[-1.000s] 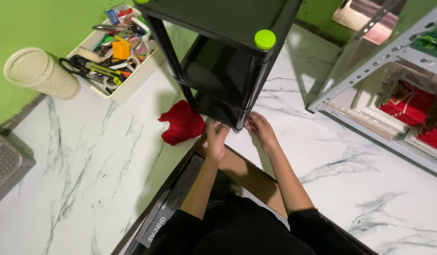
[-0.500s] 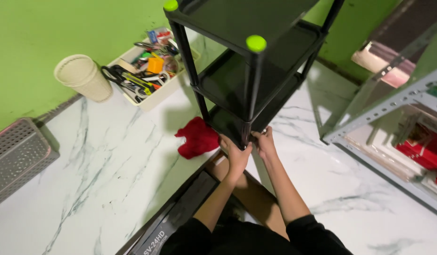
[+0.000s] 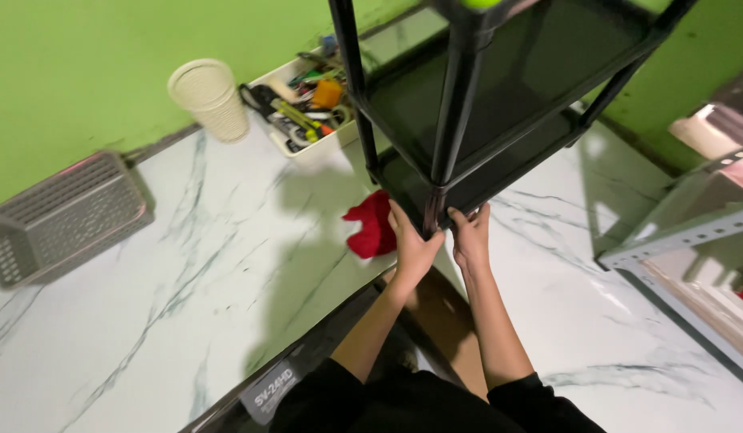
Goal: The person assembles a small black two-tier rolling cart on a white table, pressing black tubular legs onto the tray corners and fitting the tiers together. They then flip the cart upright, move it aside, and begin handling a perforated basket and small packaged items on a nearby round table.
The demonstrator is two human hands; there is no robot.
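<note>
At frame centre, the left hand and right hand wrap their fingers, seemingly closed, around the black shelf rack's near corner leg; a red cloth lies just left.

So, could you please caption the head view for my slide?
Both hands, left hand and right hand, grip a black shelf rack's lower corner.

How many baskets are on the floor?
2: a grey basket lying on its side at far left, and a cream round basket upright by the green wall. The rack may hide others.
</note>
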